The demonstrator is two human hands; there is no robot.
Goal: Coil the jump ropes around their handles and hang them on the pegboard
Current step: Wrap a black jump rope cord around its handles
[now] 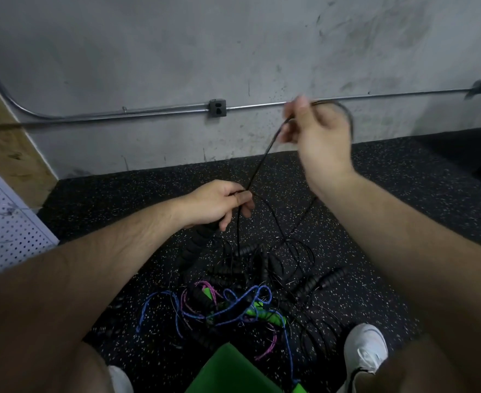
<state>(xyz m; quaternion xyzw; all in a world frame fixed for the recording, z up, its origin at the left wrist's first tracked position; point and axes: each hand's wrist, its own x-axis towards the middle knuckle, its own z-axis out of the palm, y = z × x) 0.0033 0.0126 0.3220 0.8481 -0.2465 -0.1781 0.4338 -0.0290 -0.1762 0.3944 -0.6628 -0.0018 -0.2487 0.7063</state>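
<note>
As two hands hold one rope, perhaps four others tangle

Left hand grips black handle; right hand pinches black rope raised.

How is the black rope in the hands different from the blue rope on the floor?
The black rope is lifted, stretched between the left hand and right hand; the blue rope lies in the tangled pile on the floor. The black rope is thin and plain; the blue rope looks thicker and speckled. Both are jump ropes, neither hung yet.
</note>
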